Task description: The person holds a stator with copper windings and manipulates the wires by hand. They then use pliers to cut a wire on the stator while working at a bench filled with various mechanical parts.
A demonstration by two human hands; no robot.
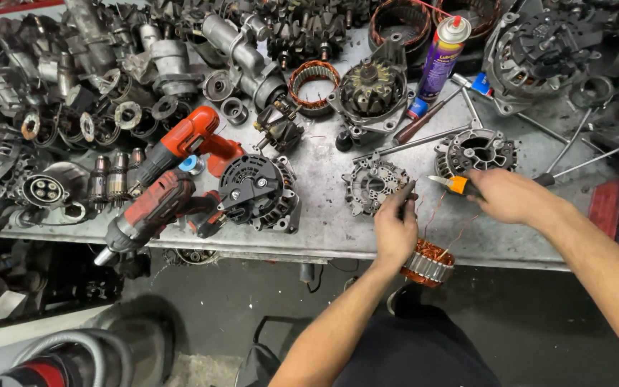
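Two bare forearms in view, no sleeves visible up to frame edge, so short-sleeved or sleeveless top; can't tell which. No gloves, no watch, no rings or bands seen on left hand (394, 228) or right hand (511, 195). Fingers bare, nails too small to judge. Below, dark clothing, black or v. dark grey, plain fabric, no print or logo visible. One shoe tip shows, dark w/ pale edge, blurred.

A grey metal bench (324, 222) is seen, crowded along its far edge; beneath its near edge, dark concrete floor (202, 301) is lit dimly
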